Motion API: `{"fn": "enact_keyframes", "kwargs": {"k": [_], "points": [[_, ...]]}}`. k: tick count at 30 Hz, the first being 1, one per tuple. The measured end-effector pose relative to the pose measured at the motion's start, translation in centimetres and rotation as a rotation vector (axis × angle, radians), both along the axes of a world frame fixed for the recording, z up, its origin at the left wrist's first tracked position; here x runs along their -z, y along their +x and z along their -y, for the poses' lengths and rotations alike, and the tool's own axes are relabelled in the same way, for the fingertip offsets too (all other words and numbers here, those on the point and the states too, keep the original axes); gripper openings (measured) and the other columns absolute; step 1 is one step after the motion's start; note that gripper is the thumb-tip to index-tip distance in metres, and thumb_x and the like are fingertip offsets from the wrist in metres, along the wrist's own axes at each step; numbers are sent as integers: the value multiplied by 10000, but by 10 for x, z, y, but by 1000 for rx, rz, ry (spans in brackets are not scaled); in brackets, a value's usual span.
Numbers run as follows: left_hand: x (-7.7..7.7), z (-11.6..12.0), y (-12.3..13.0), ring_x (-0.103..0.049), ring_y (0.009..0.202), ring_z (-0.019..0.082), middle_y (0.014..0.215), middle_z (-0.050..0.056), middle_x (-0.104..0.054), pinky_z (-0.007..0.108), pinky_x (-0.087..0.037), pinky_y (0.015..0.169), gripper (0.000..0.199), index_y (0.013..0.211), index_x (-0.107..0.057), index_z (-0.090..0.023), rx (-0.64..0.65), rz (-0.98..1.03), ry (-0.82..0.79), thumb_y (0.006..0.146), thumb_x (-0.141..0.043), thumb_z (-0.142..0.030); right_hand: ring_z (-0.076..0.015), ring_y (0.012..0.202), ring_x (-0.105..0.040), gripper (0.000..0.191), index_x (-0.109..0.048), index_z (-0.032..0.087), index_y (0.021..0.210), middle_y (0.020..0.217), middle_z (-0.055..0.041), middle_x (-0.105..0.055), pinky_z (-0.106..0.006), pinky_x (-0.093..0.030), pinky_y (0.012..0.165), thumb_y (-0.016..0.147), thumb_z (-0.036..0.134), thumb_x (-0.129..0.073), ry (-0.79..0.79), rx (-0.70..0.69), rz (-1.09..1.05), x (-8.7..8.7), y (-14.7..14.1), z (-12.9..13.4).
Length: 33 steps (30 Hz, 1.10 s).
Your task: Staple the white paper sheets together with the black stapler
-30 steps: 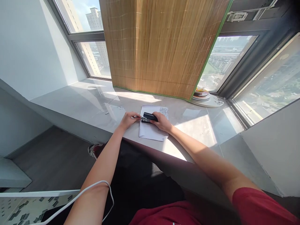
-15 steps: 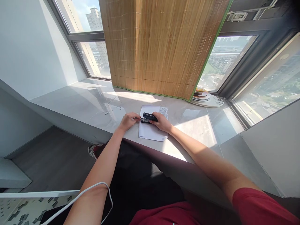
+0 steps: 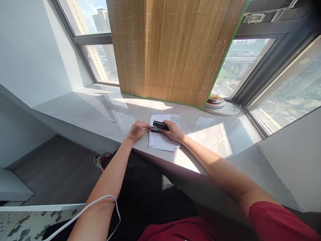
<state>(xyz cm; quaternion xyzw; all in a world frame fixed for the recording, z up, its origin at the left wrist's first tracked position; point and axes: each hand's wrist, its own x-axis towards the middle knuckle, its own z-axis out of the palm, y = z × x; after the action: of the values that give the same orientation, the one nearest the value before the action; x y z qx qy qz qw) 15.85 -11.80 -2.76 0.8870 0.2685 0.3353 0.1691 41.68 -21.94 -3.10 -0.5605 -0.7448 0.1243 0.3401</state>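
Left hand (image 3: 137, 131): fingertips pinched together at the front end of the stapler | right hand (image 3: 173, 130): fingers clamped on the rear of the black stapler (image 3: 160, 126) | stapler is above the white paper (image 3: 164, 142) on the sill (image 3: 142, 144) | farther, plates (image 3: 215, 102) are stacked beside the bamboo blind (image 3: 173, 50)

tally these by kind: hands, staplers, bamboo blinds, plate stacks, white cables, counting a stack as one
Hands: 2 (left hand, right hand)
Staplers: 1 (black stapler)
Bamboo blinds: 1 (bamboo blind)
Plate stacks: 1 (plate stack)
White cables: 1 (white cable)
Total: 6
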Motion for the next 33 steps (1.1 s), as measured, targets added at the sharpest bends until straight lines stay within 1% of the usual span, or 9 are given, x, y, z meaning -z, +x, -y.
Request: {"fn": "enact_keyframes", "kwargs": {"k": [3,7,11,13,16,22,26,30,33], "points": [[-2,1,1,-800,955,263,1016,31,-869,449,-513,1051,49,902,-845,-276,25,0,1,872,-855,-239,-286,981,-615,147,-608,244,1027,1047,-77,-712,-371,-446,864,970,364,-672,4,3,2,0,0,0],[-3,3,0,-788,966,260,1011,22,-865,429,-528,1036,45,927,-845,-281,19,51,-45,882,-854,-279,-288,991,-622,150,-621,247,1049,1060,-76,-719,-372,-453,874,971,366,-670,1,2,0,0,0,0],[-2,0,-2,-788,970,256,995,27,-857,398,-570,956,132,985,-837,-257,42,120,-134,871,-855,-321,-285,1002,-623,159,-624,245,1066,1084,-78,-722,-370,-458,881,971,365,-666,-11,4,1,0,0,0],[-1,-3,-3,-790,970,254,1002,34,-854,384,-572,905,168,998,-831,-251,36,158,-164,870,-858,-357,-281,991,-621,155,-616,245,1051,1065,-74,-717,-367,-454,875,971,367,-665,-9,6,1,0,0,0],[1,-11,-3,-793,970,253,1020,42,-851,379,-562,877,222,1009,-821,-253,18,200,-184,872,-859,-424,-277,979,-618,152,-604,245,1030,1044,-69,-709,-363,-445,862,970,370,-664,-3,9,3,0,0,0],[1,-19,0,-801,964,270,1017,61,-851,375,-557,827,341,1049,-817,-246,56,155,-264,852,-862,-521,-273,974,-616,157,-606,249,1033,1039,-62,-714,-360,-443,856,971,377,-672,-4,18,3,0,0,1],[0,-20,1,-800,973,274,1070,85,-852,362,-559,779,363,1054,-818,-229,59,193,-315,843,-856,-521,-273,972,-614,164,-600,251,1037,1039,-63,-711,-360,-443,856,972,380,-677,-1,20,2,1,0,1],[1,-22,1,-798,1004,277,1078,85,-854,360,-558,778,336,1073,-825,-227,93,164,-336,865,-822,-491,-276,968,-614,168,-595,246,1030,1035,-69,-704,-361,-442,848,974,381,-677,-3,22,2,1,0,1],[0,-21,1,-795,1000,279,1066,84,-855,360,-557,768,319,1058,-827,-230,92,146,-335,871,-815,-488,-281,975,-612,161,-601,249,1040,1044,-71,-708,-364,-446,856,976,380,-672,-8,21,8,1,0,1]]}}
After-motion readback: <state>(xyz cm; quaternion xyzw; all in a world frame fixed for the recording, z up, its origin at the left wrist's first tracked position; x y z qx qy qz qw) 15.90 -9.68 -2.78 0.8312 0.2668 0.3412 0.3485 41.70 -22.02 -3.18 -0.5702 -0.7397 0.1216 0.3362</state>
